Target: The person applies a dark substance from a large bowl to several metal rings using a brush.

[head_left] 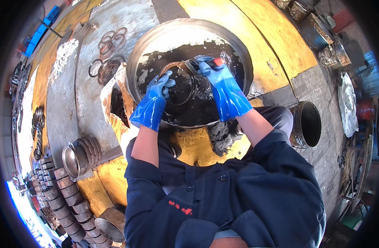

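Both my hands wear blue rubber gloves and work over a wide round metal basin. Dark liquid with pale, bright patches fills it. My left hand grips the left side of a rusty metal ring, which is tilted over the liquid. My right hand is closed around a small dark tool with a red part, at the ring's upper right. The tool looks like a brush, but the glove hides most of it. The ring's lower part is hard to tell from the dark liquid.
Several loose rings lie left of the basin, near a torn open bag. Stacked metal cylinders stand at lower left, a chain beyond. A dark clump lies between my legs. A black bucket is at right.
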Motion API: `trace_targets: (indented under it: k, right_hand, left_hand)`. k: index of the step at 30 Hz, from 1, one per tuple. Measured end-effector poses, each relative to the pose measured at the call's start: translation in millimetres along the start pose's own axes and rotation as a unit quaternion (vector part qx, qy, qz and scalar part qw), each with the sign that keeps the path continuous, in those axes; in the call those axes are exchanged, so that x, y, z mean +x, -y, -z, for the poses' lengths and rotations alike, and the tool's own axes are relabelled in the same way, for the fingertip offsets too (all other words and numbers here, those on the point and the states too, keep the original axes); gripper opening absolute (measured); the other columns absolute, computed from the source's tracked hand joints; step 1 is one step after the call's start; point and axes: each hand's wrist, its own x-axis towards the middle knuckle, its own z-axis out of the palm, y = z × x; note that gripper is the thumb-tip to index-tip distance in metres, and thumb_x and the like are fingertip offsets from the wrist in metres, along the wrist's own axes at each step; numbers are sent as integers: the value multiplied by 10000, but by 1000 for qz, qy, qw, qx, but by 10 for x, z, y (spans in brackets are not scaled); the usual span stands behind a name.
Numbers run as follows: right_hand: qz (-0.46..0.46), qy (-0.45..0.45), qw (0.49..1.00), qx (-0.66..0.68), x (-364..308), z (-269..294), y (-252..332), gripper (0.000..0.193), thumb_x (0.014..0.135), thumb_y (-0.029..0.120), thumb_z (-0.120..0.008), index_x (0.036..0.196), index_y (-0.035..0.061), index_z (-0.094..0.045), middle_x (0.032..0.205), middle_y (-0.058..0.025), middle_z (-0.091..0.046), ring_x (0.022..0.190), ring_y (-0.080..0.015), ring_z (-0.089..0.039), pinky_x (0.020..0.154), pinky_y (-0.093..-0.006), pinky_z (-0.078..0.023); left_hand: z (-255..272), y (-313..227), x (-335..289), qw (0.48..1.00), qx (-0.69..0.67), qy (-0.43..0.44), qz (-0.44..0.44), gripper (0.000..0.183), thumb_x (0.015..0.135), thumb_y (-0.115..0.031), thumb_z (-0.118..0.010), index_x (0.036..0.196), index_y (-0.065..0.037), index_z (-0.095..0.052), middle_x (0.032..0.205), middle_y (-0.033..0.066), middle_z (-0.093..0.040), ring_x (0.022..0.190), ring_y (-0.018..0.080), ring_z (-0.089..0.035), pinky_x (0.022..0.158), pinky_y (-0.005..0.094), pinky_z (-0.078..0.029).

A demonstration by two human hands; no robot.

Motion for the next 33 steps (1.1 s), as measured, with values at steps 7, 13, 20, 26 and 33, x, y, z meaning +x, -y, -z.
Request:
trace_targets:
  k: [7,13,20,26,33]
  right_hand:
    - [-176,-42,980,-82,-45,179,-107,196,890,189,-662,1015,44,-702,870,-52,-711,786,-123,-651,710,-284,-519]
    - [-311,0,941,132,-669,58,-17,233,891,202,-633,1036,30,-693,869,-83,-700,759,-153,-653,661,-286,-516]
    - [-255,-8,961,108,-694,295,-108,247,901,221,-633,1032,20,-690,897,-90,-702,770,-155,-655,678,-299,-514]
    - [-51,-135,989,-39,-367,559,-201,155,867,100,-691,996,14,-689,901,-55,-706,804,-131,-650,779,-281,-532]
    - [-94,51,993,-54,-415,477,-310,183,872,103,-650,1024,17,-703,920,-49,-714,832,-120,-651,767,-265,-530]
  left_hand:
    - [5,18,86,995,-49,51,-65,273,915,-210,-659,1176,-130,-658,700,50,-658,388,58,-375,369,227,-286]
    - [0,1,52,994,-37,20,-102,312,951,-203,-612,1242,-92,-606,711,43,-652,378,73,-396,365,236,-292]
    - [-181,160,166,990,74,54,-105,291,850,-185,-731,1116,-89,-666,777,33,-682,503,71,-528,444,207,-396]
    - [-251,268,95,781,507,186,-314,192,840,-116,-629,1005,-182,-701,918,106,-680,837,279,-653,728,370,-517]
    - [-464,183,-45,635,712,-9,-300,437,768,-137,-672,1201,-136,-615,1135,107,-671,1010,319,-638,875,392,-511]
